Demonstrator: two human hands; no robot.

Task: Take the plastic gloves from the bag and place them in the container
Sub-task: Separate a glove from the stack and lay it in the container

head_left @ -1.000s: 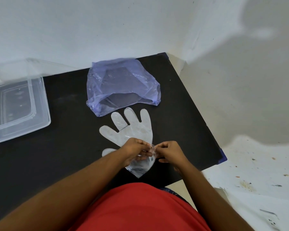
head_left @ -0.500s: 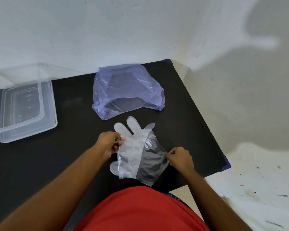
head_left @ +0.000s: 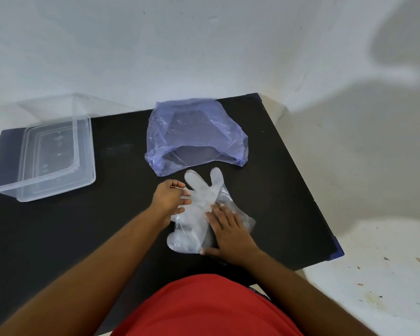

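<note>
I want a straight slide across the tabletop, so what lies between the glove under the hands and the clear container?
Nothing visible does. The glove lies under both hands near the table's front right, the container sits open at the far left, and bare black tabletop runs between them. The blue bag lies behind the glove, off that line.
</note>
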